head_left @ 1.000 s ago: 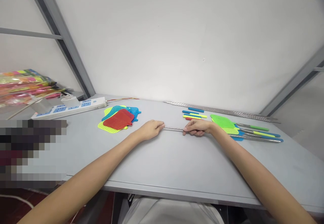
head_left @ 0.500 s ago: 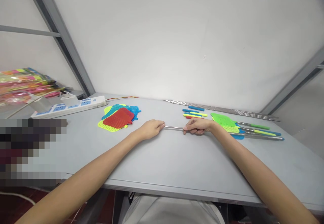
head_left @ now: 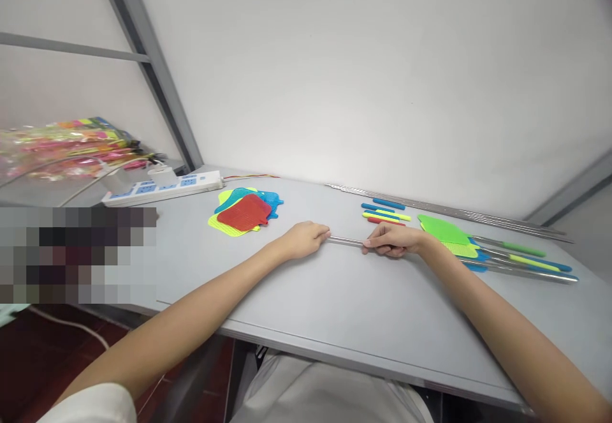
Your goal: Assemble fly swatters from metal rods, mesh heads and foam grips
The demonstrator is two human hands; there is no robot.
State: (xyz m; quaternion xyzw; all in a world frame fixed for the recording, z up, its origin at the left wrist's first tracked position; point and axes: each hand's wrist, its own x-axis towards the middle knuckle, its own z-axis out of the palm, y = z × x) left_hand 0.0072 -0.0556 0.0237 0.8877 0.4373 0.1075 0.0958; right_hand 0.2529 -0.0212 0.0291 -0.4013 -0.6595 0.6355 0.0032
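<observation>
A thin metal rod (head_left: 346, 240) runs level between my two hands, just above or on the grey table. My left hand (head_left: 306, 240) is closed around its left end. My right hand (head_left: 391, 239) pinches it farther right, between thumb and fingers. Behind my right hand lie several coloured handle grips (head_left: 382, 215), blue, yellow and red. Beside my right forearm is a group of fly swatters (head_left: 442, 230) with green, yellow and blue heads and metal shafts. Left of my left hand rests a pile of loose swatter heads (head_left: 243, 212) in red, yellow and blue.
More metal rods (head_left: 449, 211) lie along the wall at the table's back. A white power strip (head_left: 165, 189) with plugs and cables stands at the left. Beyond it are plastic-wrapped colourful packs (head_left: 71, 148). A blurred-out patch (head_left: 76, 254) covers the left side.
The view has turned a little, so the table's things appear farther right. Both hands keep hold of the rod, with little change in their grip.
</observation>
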